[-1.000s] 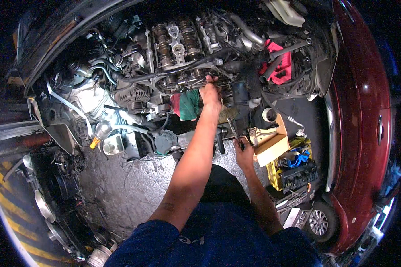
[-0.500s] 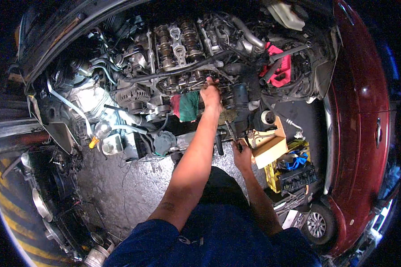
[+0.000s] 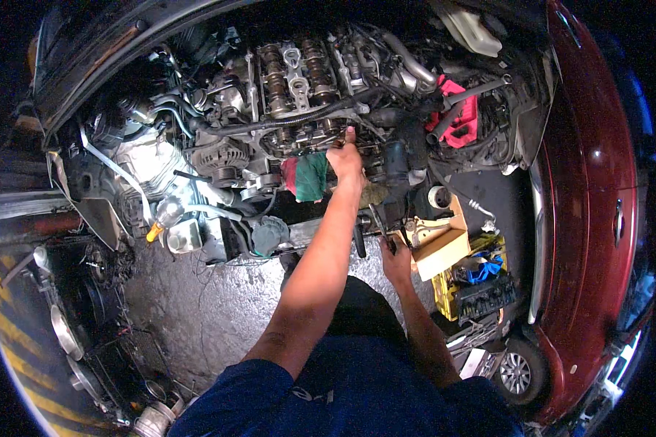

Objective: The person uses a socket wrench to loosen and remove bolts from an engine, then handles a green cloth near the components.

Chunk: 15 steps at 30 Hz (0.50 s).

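My left hand (image 3: 346, 159) reaches to the front end of an opened engine (image 3: 299, 87), whose camshafts (image 3: 318, 69) lie bare. Its thumb points away from me and the other fingers are curled; whatever they hold, if anything, is hidden. Just left of that hand hangs a green cloth (image 3: 311, 177) with a red one (image 3: 289, 175) against it. Lower and to the right, my right hand (image 3: 396, 261) is closed round a long metal hand tool (image 3: 376, 218), its far end pointing up toward the engine. The exact kind of tool cannot be made out.
A lit work lamp (image 3: 169, 211) shines at the left. Right of my right hand are an open cardboard box (image 3: 444, 244), a tape roll (image 3: 439, 196) and a yellow crate (image 3: 444, 295) of parts. A pink-red tray (image 3: 461, 120) sits in the engine bay. A dark red car (image 3: 583, 204) stands at right.
My left thumb now stands out straight, away from the curled fingers. My right hand has dropped slightly, with the tool still in it. The whole view has shifted a little.
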Tool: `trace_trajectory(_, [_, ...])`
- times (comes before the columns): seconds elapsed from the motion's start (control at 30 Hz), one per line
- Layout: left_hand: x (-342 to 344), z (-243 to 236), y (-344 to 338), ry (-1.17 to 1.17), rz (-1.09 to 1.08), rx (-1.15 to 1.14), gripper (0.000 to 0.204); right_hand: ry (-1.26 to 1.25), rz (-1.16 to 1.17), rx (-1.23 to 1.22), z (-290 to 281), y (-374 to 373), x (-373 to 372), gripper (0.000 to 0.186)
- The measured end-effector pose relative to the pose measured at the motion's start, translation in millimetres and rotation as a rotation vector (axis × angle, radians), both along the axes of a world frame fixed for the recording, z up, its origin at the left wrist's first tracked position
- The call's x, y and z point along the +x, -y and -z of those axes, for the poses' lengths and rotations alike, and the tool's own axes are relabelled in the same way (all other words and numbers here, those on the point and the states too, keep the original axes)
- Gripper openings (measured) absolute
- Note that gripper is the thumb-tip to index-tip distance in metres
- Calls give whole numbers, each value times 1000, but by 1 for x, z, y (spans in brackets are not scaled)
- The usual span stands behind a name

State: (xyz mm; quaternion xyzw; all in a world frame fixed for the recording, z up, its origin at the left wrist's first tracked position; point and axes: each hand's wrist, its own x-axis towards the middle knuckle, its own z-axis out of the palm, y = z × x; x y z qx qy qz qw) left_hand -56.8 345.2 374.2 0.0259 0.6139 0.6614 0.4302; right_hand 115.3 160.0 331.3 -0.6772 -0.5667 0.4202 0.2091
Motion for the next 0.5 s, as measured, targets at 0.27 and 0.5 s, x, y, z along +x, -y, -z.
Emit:
trace_trajectory(0.27, [-9,15,9,260,126,122,27,-45,16,53,0,3,-2,25])
trace_trajectory(0.5, [-4,14,64,288,365,222,30,-6,-16,61,4,2,3,23])
